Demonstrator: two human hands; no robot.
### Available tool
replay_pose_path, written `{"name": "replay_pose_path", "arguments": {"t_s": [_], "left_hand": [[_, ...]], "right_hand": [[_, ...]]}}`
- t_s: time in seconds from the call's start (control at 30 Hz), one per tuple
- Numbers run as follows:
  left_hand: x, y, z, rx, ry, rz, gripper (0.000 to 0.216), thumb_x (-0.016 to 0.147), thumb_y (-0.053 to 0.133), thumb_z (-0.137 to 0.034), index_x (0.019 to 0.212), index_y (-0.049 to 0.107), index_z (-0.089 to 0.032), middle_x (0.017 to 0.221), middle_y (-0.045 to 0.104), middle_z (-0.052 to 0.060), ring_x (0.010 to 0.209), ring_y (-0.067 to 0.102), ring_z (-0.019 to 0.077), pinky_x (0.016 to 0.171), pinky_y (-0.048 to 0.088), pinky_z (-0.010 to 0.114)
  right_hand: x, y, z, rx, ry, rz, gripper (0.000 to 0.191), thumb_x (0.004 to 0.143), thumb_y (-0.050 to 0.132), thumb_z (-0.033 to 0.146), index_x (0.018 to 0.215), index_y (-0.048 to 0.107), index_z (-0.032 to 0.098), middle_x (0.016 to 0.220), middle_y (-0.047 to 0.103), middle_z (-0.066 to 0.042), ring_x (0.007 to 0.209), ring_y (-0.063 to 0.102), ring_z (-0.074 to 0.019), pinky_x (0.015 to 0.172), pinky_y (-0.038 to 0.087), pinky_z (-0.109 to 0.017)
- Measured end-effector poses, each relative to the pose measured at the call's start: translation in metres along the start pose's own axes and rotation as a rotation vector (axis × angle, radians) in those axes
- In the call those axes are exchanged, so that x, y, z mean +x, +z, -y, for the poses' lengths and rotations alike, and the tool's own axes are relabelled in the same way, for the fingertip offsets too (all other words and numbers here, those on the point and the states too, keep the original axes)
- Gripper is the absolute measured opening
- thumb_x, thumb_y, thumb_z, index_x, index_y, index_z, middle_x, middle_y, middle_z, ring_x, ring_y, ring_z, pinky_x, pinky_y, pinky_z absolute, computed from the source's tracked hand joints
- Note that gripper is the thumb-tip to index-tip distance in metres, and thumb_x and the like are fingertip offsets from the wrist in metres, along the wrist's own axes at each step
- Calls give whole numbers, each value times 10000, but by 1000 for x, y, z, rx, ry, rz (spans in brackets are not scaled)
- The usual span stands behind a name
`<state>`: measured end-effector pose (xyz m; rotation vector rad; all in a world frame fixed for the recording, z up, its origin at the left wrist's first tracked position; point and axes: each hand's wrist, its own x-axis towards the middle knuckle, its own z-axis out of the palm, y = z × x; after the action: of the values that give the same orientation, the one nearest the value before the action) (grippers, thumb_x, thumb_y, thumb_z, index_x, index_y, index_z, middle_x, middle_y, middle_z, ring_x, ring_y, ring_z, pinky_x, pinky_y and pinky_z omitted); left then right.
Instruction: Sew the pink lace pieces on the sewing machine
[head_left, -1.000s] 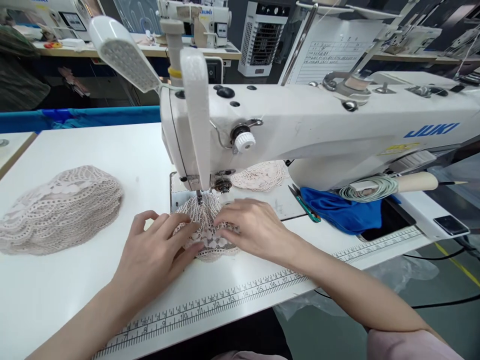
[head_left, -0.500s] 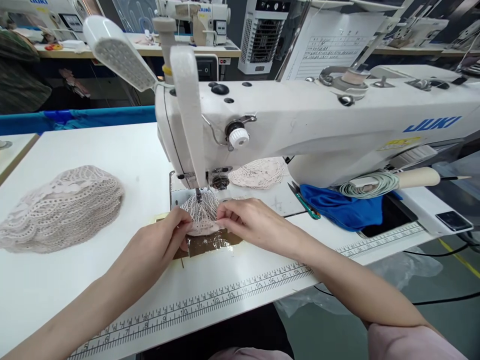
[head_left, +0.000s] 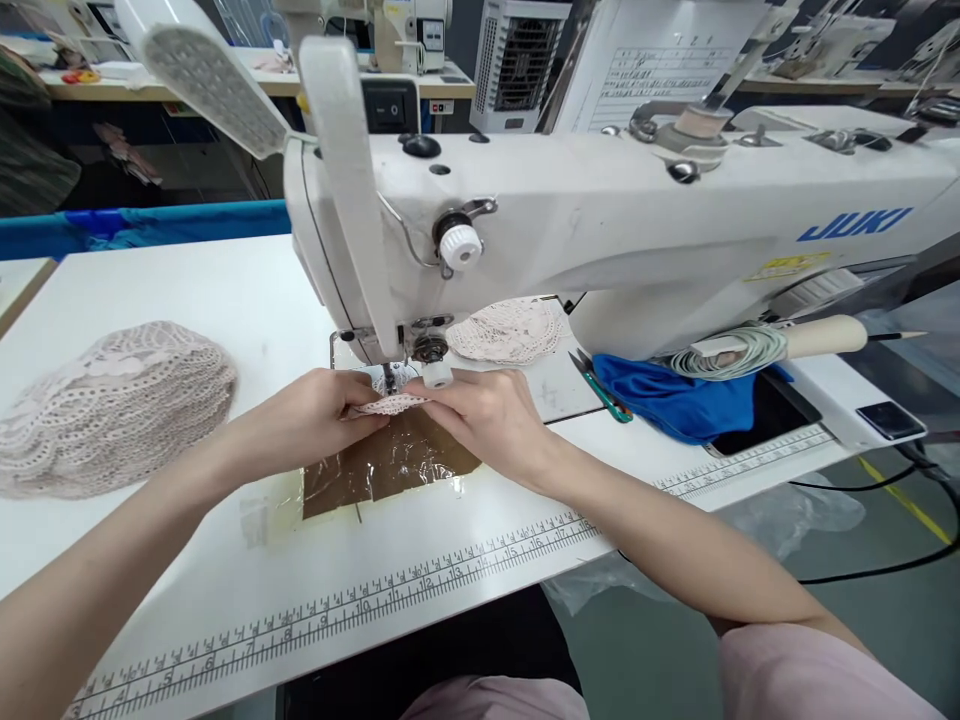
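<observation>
A pale pink lace piece lies at the needle of a white sewing machine, its near edge lifted a little toward me. My left hand pinches the left end of that edge between thumb and fingers. On the other end, my right hand grips the lace, close to the presser foot. Much of the lace is hidden by my fingers and the machine head. Below both hands shows a brown, shiny taped patch on the table.
A stack of lace pieces sits at the left. More lace lies behind the needle. To the right are green-handled snips, a blue cloth and a dark phone-like slab. A printed ruler runs along the table's front edge.
Both hands have moved forward toward the needle with the lace, whose near edge now tilts up. More of the brown patch shows. The view has shifted slightly.
</observation>
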<state>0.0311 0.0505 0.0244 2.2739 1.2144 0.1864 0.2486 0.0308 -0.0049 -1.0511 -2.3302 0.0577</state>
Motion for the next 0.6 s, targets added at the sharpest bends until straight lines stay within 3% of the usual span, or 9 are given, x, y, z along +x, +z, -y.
{"name": "replay_pose_path", "arguments": {"t_s": [0.1,0.23,0.3,0.4,0.47,0.53,0.6], "left_hand": [[-5,-3,-2,-110,32,38,408,902,467,-417,586,593,-191,652,524,12,521,485,96,477,396,237],[-15,10,-2,-81,141,-12,399,958,401,-354,709,670,-198,678,522,15,553,494,99,503,408,240],[-21,22,-3,95,254,-96,361,959,408,-275,734,680,-196,720,567,25,614,523,113,572,433,264],[-31,42,-6,504,380,-389,237,931,479,-217,951,715,-218,769,650,33,699,563,175,620,422,327],[-37,52,-8,671,399,-506,239,897,523,-153,1058,695,-194,966,716,56,873,615,233,700,434,369],[-42,57,-10,725,385,-502,285,894,517,-119,1132,664,-170,1184,683,79,1089,600,279,803,432,406],[-45,59,-10,728,382,-457,321,907,488,-110,1189,634,-154,1253,645,103,1170,581,286,888,414,436]], "right_hand": [[1,-1,0,11,18,2,284,958,472,194,1021,745,240,632,650,17,561,543,-87,491,315,-222],[-3,-4,2,-13,-32,65,266,928,494,159,940,752,225,721,696,-2,668,562,-127,570,354,-255],[-6,-6,2,-29,-105,115,228,897,532,152,875,749,220,868,726,-16,805,565,-171,676,388,-299],[-10,-7,2,-52,-206,157,206,871,556,131,803,735,205,1061,718,-16,964,535,-209,812,375,-349],[-11,-5,3,-66,-237,180,222,878,533,104,805,723,192,1048,727,-18,983,534,-203,838,361,-348],[-12,-3,3,-76,-243,197,233,883,513,83,827,713,189,987,741,-19,971,545,-196,843,354,-346],[-12,-1,4,-80,-245,197,239,897,499,86,841,707,190,969,746,-17,970,557,-192,846,350,-347]]}}
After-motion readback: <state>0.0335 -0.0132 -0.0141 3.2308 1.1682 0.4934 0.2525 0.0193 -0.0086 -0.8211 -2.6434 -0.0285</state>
